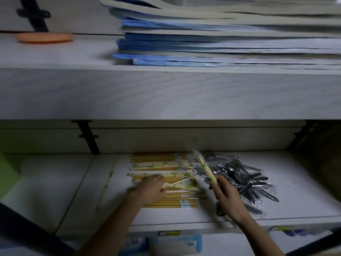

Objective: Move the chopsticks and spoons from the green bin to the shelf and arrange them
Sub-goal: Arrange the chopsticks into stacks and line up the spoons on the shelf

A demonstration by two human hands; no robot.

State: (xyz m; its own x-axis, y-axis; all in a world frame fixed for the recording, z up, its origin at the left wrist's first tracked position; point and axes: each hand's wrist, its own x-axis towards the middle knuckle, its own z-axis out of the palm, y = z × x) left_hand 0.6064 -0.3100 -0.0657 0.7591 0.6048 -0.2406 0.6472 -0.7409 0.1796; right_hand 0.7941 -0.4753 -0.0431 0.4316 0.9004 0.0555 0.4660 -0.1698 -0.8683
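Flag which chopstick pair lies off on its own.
The wrapped pair lying slantwise on the shelf, left of the left hand; the others lie in the chopstick stack or are held.
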